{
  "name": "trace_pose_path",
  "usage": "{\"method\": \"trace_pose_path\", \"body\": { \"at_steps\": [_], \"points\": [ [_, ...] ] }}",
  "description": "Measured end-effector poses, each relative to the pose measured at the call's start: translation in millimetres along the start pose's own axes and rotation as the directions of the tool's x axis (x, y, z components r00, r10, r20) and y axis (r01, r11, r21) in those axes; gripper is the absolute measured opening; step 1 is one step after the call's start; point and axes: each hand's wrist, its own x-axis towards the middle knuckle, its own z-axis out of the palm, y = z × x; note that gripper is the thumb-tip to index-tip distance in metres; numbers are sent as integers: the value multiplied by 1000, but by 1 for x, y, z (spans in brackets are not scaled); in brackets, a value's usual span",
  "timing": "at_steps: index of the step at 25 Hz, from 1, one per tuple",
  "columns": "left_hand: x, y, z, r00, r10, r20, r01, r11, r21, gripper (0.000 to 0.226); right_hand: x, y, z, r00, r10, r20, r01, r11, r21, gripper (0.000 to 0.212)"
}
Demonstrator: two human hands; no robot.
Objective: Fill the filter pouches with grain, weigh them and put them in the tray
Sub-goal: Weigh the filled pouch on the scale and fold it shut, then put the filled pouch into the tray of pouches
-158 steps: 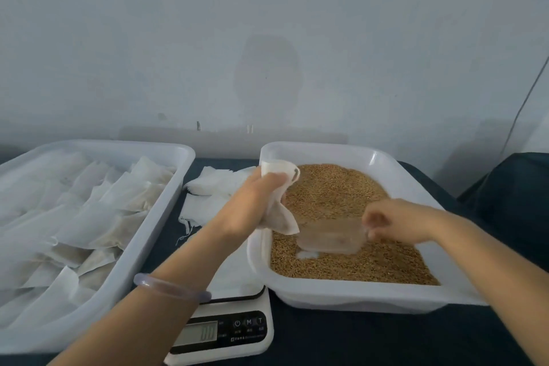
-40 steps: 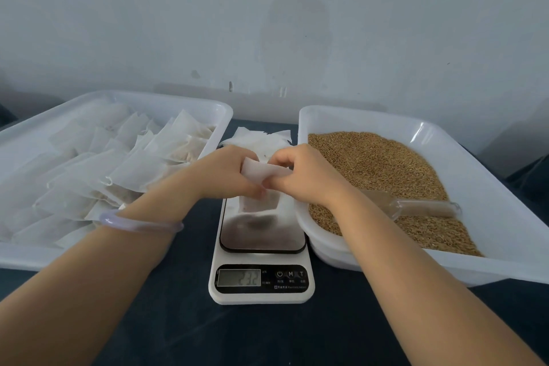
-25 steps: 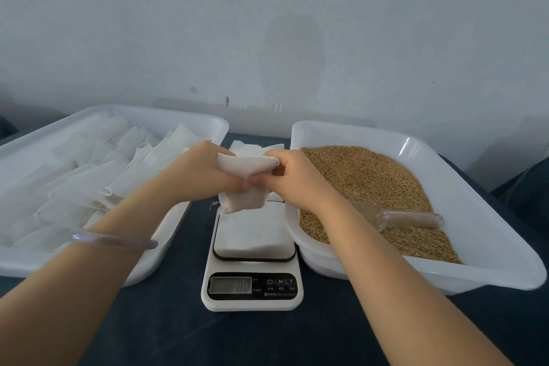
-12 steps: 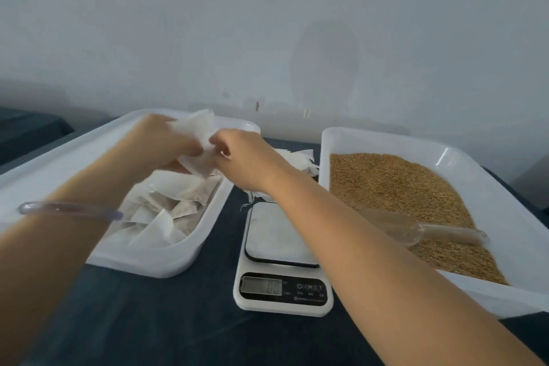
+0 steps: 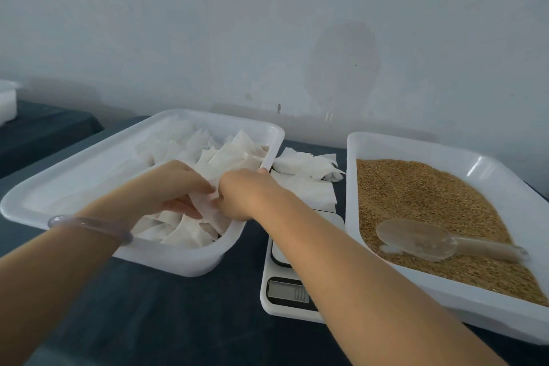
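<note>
Left hand point(image 5: 169, 184) and right hand point(image 5: 246, 196) have lowered the pouch point(image 5: 208, 206) into the tray point(image 5: 184, 261), fingers point(image 5: 181, 205) pinching it; forearm point(image 5: 341, 261) overlaps scale point(image 5: 285, 291)

Table point(image 5: 148, 321) w/ dark blue-grey cloth. On it, L to R: white tray point(image 5: 74, 175) of filled pouches point(image 5: 190, 232), white digital scale point(image 5: 285, 291) (partly hidden by a forearm), second white tray point(image 5: 505, 316) of grain point(image 5: 416, 193). Behind the scale, btw the trays, a loose pile of flat empty pouches point(image 5: 306, 187) lies on the cloth. Far L, apart: another dark-covered surface point(image 5: 44, 131) w/ a white container point(image 5: 7, 104).
</note>
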Motion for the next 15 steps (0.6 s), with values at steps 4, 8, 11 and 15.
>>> {"method": "trace_pose_path", "body": {
  "at_steps": [4, 8, 11, 15],
  "points": [
    [1, -1, -8, 1000, -4, -22, 8, 983, 184, 8, -3, -7, 1, 999, 17, -35, -17, 1000, -7, 28],
    [0, 3, -14, 994, 37, -100, 8, 908, 419, 10, -9, -11, -1, 991, -68, -115, 64, 997, -43, 12],
    [0, 3, -15, 883, 460, -90, -278, 669, 689, 25, -5, -11, 3, 1000, -8, -2, 8, 996, -86, 10],
    [-3, -1, -5, 904, 403, 142, -331, 450, 829, 25, -2, -7, 4, 998, 14, 66, -9, 996, -84, 11]
  ]
}}
